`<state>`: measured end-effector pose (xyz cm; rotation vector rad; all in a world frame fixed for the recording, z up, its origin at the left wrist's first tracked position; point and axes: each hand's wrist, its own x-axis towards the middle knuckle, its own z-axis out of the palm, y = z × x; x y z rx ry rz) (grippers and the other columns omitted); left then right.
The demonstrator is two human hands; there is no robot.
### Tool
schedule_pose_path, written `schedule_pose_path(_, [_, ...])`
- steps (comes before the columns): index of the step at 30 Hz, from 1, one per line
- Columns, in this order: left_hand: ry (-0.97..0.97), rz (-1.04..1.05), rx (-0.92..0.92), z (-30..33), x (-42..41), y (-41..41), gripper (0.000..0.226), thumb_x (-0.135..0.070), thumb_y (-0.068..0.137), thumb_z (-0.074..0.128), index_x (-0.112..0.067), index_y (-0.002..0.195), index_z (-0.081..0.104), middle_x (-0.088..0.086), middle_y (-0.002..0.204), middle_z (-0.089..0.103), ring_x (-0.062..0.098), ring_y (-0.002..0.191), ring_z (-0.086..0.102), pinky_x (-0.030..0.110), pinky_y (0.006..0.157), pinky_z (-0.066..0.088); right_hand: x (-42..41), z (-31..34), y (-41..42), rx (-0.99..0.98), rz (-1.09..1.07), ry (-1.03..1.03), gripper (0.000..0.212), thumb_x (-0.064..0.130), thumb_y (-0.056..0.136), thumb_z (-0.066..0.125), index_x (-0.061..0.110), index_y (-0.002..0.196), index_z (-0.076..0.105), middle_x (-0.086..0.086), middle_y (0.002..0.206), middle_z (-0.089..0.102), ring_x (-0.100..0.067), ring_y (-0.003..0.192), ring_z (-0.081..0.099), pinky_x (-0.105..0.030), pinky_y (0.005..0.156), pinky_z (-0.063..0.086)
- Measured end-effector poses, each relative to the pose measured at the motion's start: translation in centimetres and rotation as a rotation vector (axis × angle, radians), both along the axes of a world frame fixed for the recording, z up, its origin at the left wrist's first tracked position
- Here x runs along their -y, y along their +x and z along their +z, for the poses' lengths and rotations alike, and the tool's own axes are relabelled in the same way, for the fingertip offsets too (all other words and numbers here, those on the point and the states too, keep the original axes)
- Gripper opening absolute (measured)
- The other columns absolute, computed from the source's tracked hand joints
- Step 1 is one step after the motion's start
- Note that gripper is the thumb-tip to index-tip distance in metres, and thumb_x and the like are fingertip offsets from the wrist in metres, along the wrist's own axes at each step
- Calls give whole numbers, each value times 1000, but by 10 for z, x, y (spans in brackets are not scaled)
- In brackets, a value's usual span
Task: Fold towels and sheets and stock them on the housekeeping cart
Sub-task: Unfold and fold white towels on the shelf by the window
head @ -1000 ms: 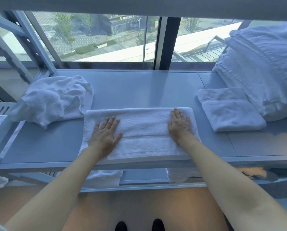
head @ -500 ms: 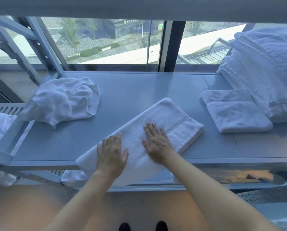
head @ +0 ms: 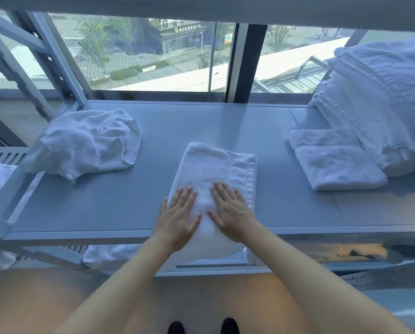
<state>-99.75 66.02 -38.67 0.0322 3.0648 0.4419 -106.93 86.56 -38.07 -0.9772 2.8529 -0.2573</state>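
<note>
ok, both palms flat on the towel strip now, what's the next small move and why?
Probably fold the near end away over the far end. The towel strip lies lengthwise, its near end hanging over the shelf edge, the left hand and right hand flat on it; the folded towel beside it is more compact.

Both bare arms reach forward — left hand [head: 177, 220] and right hand [head: 231, 213] lie flat, fingers straight, side by side.

Daylight comes through a wide window [head: 153, 56] with a dark upright mullion [head: 257, 63], behind a grey surface [head: 201, 121] above a tan floor [head: 45, 292].
</note>
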Motion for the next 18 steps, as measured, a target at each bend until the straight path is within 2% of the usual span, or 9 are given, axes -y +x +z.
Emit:
schedule_pose_path(2, [35,55,12,-2,-15,11,73,-58,103,30,-30,165,3,-13,171,-9,10,158,-11,48,127,7,-13,-7,14,0,-51,-41,70,53,107,25,19,165,8,4,173,-4,-15,159,-8,-45,128,-5])
schedule_pose_path(4, [66,80,30,-3,-29,23,74,-60,103,28,-29,165,4,-11,172,-7,12,159,-8,48,127,8,-31,-9,18,-4,-19,-53,67,54,107,23,25,166,7,9,172,-5,-9,157,-12,-45,128,-1])
schedule_pose_path(7, [-35,26,-33,2,-30,25,76,-66,100,30,-25,163,25,2,169,23,26,154,22,53,123,21,-46,-4,8,12,77,-38,65,55,108,20,29,165,5,14,171,-6,-5,156,-14,-41,129,0])
schedule_pose_path(9, [-109,-59,-77,5,-22,19,78,-69,98,31,-21,160,33,7,160,35,32,146,32,57,122,22,-50,-2,4,21,107,-28,65,55,107,20,30,165,5,14,171,-6,-5,156,-12,-40,129,-1])
schedule_pose_path(11, [-113,-156,-93,3,-13,14,81,-70,99,31,-17,161,30,8,162,31,32,152,25,56,126,12,-51,-2,3,20,120,-20,65,54,108,22,30,165,4,14,171,-6,-6,157,-12,-41,128,0])
schedule_pose_path(14, [-98,-254,-105,-4,-5,14,82,-69,102,24,-17,165,15,3,173,6,22,160,-3,51,128,6,-52,0,4,24,119,-24,65,53,108,24,30,165,2,14,171,-7,-6,157,-13,-42,128,0])
schedule_pose_path(16, [-111,-286,-106,-9,-4,19,83,-72,101,23,-21,166,9,-1,173,-1,20,159,-8,50,129,4,-53,1,10,27,121,-30,68,55,108,25,29,165,1,13,171,-8,-7,157,-13,-42,128,0])
schedule_pose_path(18, [-149,-312,-116,-14,-5,26,86,-73,100,28,-21,166,9,0,173,-1,22,160,-6,50,129,5,-57,-2,22,12,130,-34,75,62,105,28,28,165,-1,11,172,-9,-9,157,-13,-43,128,0])
